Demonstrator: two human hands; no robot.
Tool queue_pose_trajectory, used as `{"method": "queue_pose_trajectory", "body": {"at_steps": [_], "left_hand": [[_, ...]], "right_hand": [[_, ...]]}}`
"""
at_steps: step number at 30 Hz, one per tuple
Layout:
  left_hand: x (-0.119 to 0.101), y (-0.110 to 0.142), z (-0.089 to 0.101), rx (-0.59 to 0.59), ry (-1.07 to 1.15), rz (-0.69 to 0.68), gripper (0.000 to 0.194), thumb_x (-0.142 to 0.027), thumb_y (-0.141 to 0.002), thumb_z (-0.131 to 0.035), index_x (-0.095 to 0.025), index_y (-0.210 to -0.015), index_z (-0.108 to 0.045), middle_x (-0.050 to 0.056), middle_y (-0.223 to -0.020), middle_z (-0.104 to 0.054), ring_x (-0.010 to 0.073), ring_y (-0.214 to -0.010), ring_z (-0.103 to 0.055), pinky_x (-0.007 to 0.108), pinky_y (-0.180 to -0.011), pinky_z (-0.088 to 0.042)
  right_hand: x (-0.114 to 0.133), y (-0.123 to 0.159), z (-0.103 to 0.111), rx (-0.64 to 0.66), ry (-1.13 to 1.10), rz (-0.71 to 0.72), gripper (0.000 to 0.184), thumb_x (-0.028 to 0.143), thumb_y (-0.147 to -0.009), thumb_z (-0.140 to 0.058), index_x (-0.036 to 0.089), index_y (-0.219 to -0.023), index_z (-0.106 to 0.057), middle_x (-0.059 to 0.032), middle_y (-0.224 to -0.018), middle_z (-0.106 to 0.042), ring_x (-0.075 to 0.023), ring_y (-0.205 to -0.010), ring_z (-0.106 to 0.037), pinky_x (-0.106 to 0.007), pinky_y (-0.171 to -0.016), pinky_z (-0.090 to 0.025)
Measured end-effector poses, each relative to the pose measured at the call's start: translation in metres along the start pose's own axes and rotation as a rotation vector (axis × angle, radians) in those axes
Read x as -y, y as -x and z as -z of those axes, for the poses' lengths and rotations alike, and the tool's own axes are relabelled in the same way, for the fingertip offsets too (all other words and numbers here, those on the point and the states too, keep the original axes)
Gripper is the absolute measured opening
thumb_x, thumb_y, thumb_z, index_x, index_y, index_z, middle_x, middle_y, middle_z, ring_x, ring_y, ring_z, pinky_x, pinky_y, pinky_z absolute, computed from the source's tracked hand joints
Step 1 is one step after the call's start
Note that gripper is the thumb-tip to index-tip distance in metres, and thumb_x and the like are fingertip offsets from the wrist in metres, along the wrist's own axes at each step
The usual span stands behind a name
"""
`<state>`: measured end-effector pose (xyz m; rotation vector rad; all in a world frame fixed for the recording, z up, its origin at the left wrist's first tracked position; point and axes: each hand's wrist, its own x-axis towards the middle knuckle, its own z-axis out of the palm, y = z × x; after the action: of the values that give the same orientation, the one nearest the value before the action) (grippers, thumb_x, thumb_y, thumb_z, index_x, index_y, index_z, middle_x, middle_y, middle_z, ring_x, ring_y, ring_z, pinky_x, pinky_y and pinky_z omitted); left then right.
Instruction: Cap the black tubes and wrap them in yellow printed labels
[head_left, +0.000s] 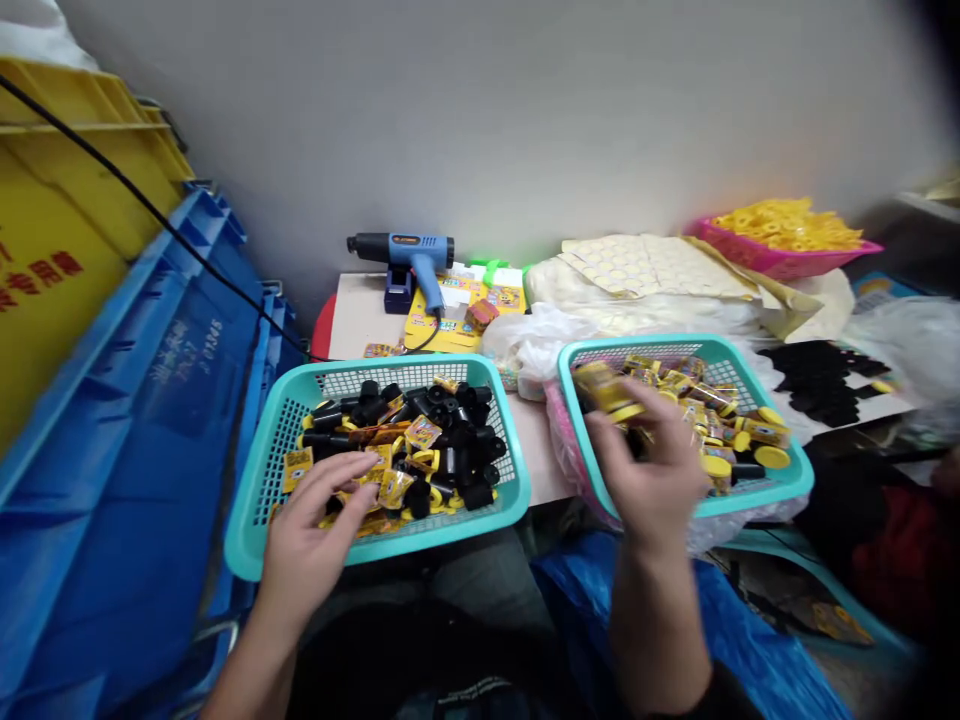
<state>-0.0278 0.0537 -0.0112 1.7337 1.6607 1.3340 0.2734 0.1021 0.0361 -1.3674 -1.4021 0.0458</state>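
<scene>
My left hand [311,525] reaches over the near left part of a turquoise basket [517,490], its thumb and fingers apart, beside small yellow printed labels [380,460]. Loose black cylindrical containers [450,460] and yellow caps fill much of this basket. My right hand [656,470] is over the left side of a second turquoise basket [802,485], gripping a small yellow-labelled container [606,390] with a yellow cap between thumb and fingers. It is blurred by motion. Beneath and beyond it lie several similar labelled, yellow-capped containers [716,400].
A blue heat gun [420,255] stands at the back of the table. White plastic bags [540,335] and label sheets [645,265] lie behind the baskets. Yellow pieces [795,228] fill a pink basket [787,262]. Blue crates [150,420] stack at left; black parts [814,380] lie right.
</scene>
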Motion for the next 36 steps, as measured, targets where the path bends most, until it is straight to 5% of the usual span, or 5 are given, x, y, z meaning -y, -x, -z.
{"method": "queue_pose_trajectory", "body": {"at_steps": [6,13,19,27,36], "left_hand": [[0.032,-0.011,0.009,0.146,-0.344,0.08,0.026,-0.043,-0.082,-0.056,-0.023,-0.084,-0.073,0.005,-0.088,-0.073,0.0226,-0.084,-0.064,0.034,-0.077,-0.05],[0.019,-0.01,-0.023,0.45,-0.639,-0.023,0.038,-0.036,-0.082,-0.06,-0.02,-0.115,-0.065,0.01,-0.103,-0.072,0.0314,-0.099,-0.059,0.047,-0.085,-0.044],[0.021,-0.009,-0.015,0.386,-0.695,0.029,0.02,-0.026,-0.079,-0.06,-0.019,-0.092,-0.072,0.011,-0.097,-0.071,0.0343,-0.097,-0.058,0.05,-0.083,-0.043],[0.0,0.005,-0.015,0.137,0.509,0.461,0.055,-0.042,-0.08,-0.062,-0.023,-0.129,-0.049,0.006,-0.1,-0.068,0.0195,-0.083,-0.065,0.03,-0.067,-0.052],[0.005,0.01,-0.004,-0.01,0.305,0.04,0.016,-0.01,-0.072,-0.064,-0.021,-0.06,-0.064,0.002,-0.092,-0.059,0.0157,-0.091,-0.06,0.026,-0.079,-0.05]], "right_hand": [[-0.064,-0.034,0.026,-0.031,0.573,0.075,0.056,0.055,-0.078,-0.059,0.012,-0.113,-0.065,-0.0208,-0.112,-0.063,-0.0358,-0.112,-0.053,-0.054,-0.098,-0.032],[0.017,0.04,-0.068,0.598,0.116,0.135,0.02,0.035,-0.086,-0.057,0.021,-0.095,-0.069,-0.0112,-0.106,-0.063,-0.0262,-0.105,-0.052,-0.044,-0.094,-0.037],[0.034,0.069,-0.122,0.897,-0.005,-0.001,0.01,0.024,-0.081,-0.063,0.019,-0.076,-0.071,-0.0089,-0.092,-0.065,-0.0263,-0.095,-0.051,-0.042,-0.082,-0.036],[0.043,0.063,-0.104,1.047,-0.723,-0.582,0.026,0.041,-0.082,-0.062,0.017,-0.072,-0.065,-0.0006,-0.076,-0.06,-0.0144,-0.074,-0.055,-0.028,-0.073,-0.043],[0.047,0.086,-0.097,0.668,-0.525,0.086,0.019,0.021,-0.082,-0.058,0.029,-0.083,-0.074,-0.0052,-0.096,-0.054,-0.0183,-0.091,-0.054,-0.033,-0.078,-0.047]]}}
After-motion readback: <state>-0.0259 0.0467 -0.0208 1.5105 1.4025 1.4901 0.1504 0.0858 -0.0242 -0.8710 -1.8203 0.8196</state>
